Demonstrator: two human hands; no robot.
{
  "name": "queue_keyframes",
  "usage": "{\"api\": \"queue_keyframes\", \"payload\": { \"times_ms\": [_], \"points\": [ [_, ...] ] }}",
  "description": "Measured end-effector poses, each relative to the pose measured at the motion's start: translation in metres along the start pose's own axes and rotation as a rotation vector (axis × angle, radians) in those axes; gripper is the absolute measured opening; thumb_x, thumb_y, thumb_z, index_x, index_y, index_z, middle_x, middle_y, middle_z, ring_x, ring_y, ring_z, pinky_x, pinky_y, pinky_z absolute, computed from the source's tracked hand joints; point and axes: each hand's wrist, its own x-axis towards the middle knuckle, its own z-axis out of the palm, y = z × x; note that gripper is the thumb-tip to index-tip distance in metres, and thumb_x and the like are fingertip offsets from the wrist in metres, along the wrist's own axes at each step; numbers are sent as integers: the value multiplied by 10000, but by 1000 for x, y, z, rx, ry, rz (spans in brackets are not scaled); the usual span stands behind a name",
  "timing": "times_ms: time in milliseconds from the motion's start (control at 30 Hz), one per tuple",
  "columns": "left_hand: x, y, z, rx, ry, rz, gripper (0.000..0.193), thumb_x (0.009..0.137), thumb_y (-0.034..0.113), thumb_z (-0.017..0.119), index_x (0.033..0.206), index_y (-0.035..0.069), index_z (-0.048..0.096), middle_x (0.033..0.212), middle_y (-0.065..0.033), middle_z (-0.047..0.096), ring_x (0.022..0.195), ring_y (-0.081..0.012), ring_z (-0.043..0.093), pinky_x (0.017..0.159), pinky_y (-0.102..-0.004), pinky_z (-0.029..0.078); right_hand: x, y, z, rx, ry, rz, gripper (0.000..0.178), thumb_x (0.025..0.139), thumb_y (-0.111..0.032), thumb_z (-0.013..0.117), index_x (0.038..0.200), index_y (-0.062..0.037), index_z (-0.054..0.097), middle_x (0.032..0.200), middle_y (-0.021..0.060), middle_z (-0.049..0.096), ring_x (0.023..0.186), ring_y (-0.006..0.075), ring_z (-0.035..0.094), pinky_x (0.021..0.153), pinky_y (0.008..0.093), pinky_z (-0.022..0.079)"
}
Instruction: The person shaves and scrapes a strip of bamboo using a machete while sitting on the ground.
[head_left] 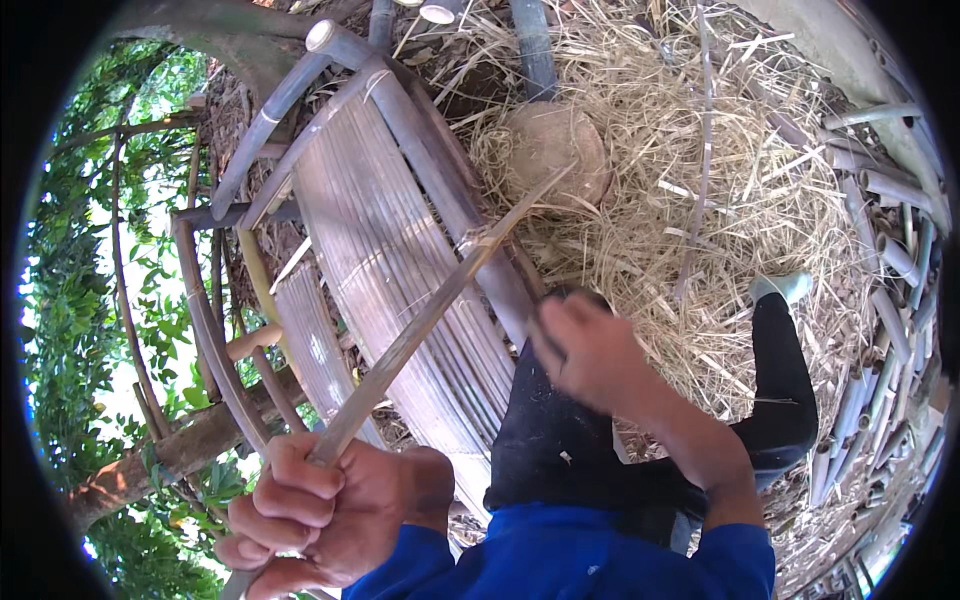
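My left hand [325, 510] is wrapped round the lower end of a long, narrow bamboo strip [415, 330]. The strip slants up and to the right over a bamboo slat bench [375, 230], and its far tip shows in front of a round cut wood block [548, 140]. My right hand [605, 365] is closed and blurred, above my dark trouser leg at the bench's right edge. Something dark shows at its fingers; its kind cannot be made out. The right hand is just right of the strip's middle, apart from it.
Pale bamboo shavings [740, 250] cover the ground at the right. Cut bamboo poles [895, 260] lie piled along the far right. My leg stretches out to the right, ending in a light sock [785, 288]. A wooden rail [170, 450] and green leaves are at the left.
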Motion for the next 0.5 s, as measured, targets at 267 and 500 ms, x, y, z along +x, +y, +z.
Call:
{"api": "queue_keyframes", "payload": {
  "times_ms": [267, 500],
  "points": [
    [-3, 1, -4, -9, -26, 0, 436, 1043, 465, 518, 779, 135, 408, 645, 48, 334, 522, -77, 246, 518, -262, 227, -3, 18, 8, 17, -6, 28, 149, 918, -152, 680, 945, -55, 571, 795, 154, 611, 669, 346, 645, 580, 438, 548],
    [4, 3, -10, -26, -5, 24, 476, 1044, 482, 503, 739, 143, 368, 648, 43, 344, 510, -88, 240, 511, -274, 231, 12, 41, 16, -30, 24, -88, 163, 942, -159, 630, 1051, -67, 552, 722, 185, 604, 552, 322, 648, 461, 426, 525]
  ]
}}
